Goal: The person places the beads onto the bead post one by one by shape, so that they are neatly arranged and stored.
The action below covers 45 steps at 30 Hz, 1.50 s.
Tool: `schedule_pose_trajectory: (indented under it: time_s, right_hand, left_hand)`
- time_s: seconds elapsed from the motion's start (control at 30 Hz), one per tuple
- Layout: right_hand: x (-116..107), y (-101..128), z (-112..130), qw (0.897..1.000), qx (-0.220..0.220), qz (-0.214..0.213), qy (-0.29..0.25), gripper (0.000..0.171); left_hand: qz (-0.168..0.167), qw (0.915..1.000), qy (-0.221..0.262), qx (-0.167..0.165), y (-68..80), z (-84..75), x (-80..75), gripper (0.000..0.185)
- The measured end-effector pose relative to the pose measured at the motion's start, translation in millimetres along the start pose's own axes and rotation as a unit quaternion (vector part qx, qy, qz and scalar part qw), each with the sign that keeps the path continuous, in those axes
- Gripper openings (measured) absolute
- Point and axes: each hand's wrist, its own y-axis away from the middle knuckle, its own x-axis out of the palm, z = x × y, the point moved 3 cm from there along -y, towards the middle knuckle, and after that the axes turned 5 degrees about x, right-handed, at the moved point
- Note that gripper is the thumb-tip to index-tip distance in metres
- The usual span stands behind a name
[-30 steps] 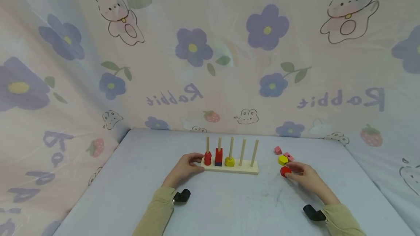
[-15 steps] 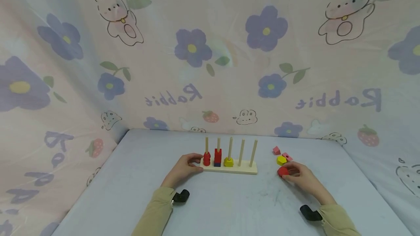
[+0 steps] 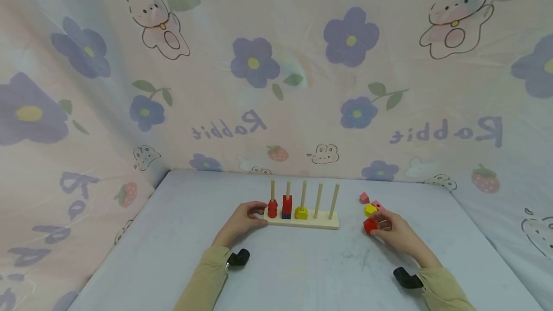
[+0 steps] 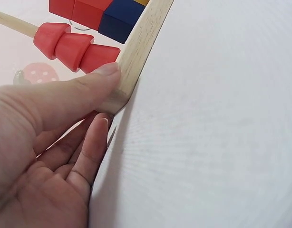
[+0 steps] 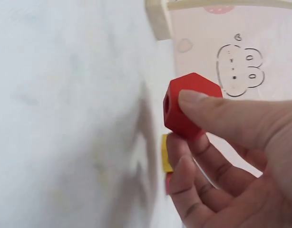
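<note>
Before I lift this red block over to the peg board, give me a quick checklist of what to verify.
1. Right hand grip on red hexagonal block: thumb and fingers pinch it, ok.
2. Block's hole visible: ok.
3. Left hand steadies the peg board at its end: ok.
4. Free pegs: the two right-most are bare, ok.
5. Hole fits peg: cannot tell.
6. Loose yellow block close beside the grip: not ok.

I see a red hexagonal bead (image 3: 369, 225) with a centre hole, pinched in my right hand (image 3: 395, 234) just off the table, right of the wooden peg rack (image 3: 302, 221), whose left end my left hand (image 3: 242, 220) grips
</note>
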Motion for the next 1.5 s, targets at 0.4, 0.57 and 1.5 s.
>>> schedule_pose_trajectory:
  time_s: [0.4,0.57,1.5]
  right_hand:
    - [-32,-15,62,0.997,-0.052,-0.054,-0.034,0.039]
    - [-36,-22,96,0.994,-0.054,-0.076,-0.049,0.043]
    - [36,-40,218,0.975,-0.187,-0.069,-0.096,0.033]
  left_hand:
    - [-0.002,1.0,-0.004,0.006,-0.4,1.0,0.8,0.052]
    - [0.0,0.9999,-0.008,0.008,-0.2,2.9,1.4,0.052]
    - [0.004,0.9997,0.0,0.024,-0.8,-1.5,-1.3,0.049]
